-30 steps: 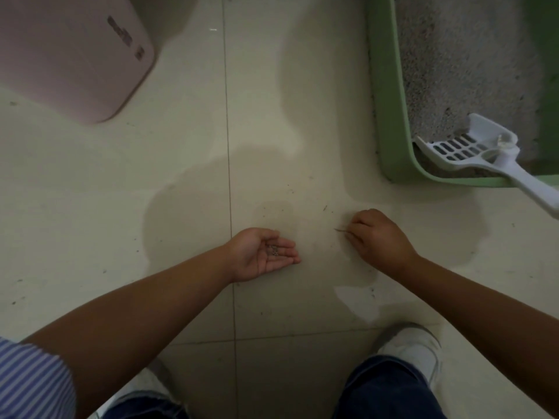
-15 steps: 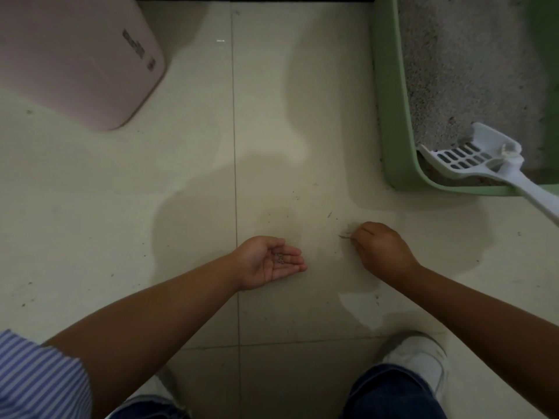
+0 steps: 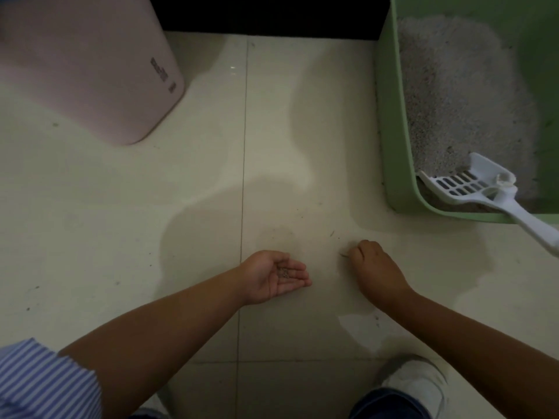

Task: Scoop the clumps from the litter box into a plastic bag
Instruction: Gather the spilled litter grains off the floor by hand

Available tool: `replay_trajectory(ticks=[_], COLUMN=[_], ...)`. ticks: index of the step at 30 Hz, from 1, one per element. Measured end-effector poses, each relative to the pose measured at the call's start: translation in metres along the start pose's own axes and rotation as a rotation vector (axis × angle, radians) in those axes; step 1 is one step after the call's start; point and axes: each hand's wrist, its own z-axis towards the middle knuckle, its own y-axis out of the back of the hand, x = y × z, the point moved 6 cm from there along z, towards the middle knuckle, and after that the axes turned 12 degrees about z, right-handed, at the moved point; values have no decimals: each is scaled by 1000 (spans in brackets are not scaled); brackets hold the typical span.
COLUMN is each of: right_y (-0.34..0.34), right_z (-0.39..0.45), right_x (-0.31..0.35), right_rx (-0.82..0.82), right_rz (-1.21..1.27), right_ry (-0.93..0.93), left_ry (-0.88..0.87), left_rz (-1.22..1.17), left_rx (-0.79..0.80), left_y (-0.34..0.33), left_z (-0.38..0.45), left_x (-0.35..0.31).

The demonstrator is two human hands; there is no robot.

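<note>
A green litter box point(image 3: 393, 146) holding grey litter point(image 3: 453, 95) stands at the upper right. A white slotted scoop point(image 3: 472, 186) lies over its near rim, handle pointing down to the right. My left hand point(image 3: 272, 276) rests palm up on the tiled floor, cupping a few small grey litter grains point(image 3: 284, 272). My right hand point(image 3: 375, 267) is beside it, knuckles up, its fingertips pinched on a thin dark bit of debris point(image 3: 344, 254) at floor level. No plastic bag is in view.
A pink rounded bin point(image 3: 99, 71) stands at the upper left. Small dark specks point(image 3: 331, 233) dot the floor near my right hand. My white shoe point(image 3: 414, 382) and jeans are at the bottom edge. A dark strip runs along the top.
The view has tilted up, so the hands, bin and litter box sit lower in frame. Both hands keep their poses; the right hand stays pinched at the same floor spot.
</note>
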Motion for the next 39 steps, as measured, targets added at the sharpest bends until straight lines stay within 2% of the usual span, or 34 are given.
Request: replay_trajectory(ticks=[3, 8, 14, 21, 24, 26, 28, 30, 34, 37, 39], right_y=[1, -5, 2, 6, 21, 38, 50, 51, 48, 29, 22], right_z=[-1, 0, 8, 9, 15, 21, 24, 21, 19, 13, 9], right_x=[-8, -10, -5, 1, 1, 12, 36, 48, 0, -38, -44], right_rx=[107, 116, 326, 353, 251, 119, 137, 197, 11, 70, 83], right_rz=[64, 61, 71, 75, 254, 468, 681, 787, 624, 449, 381], right_ry=[-145, -149, -270, -269, -314, -253, -118, -63, -216, -328, -327], left_ry=[-1, 0, 1, -20, -26, -27, -27, -20, 75, 105, 92], left_rz=[1, 4, -2, 1, -10, -14, -2, 15, 55, 44, 38], left_rx=[-1, -7, -14, -28, -40, -43, -39, -19, 68, 75, 37], left_y=[0, 0, -2, -4, -5, -6, -8, -12, -17, -11, -6], left_z=[-1, -1, -2, 0, 1, 2, 3, 2, -1, 0, 0], left_x=[0, 1, -1, -5, -4, -3, -3, -2, 11, 17, 15])
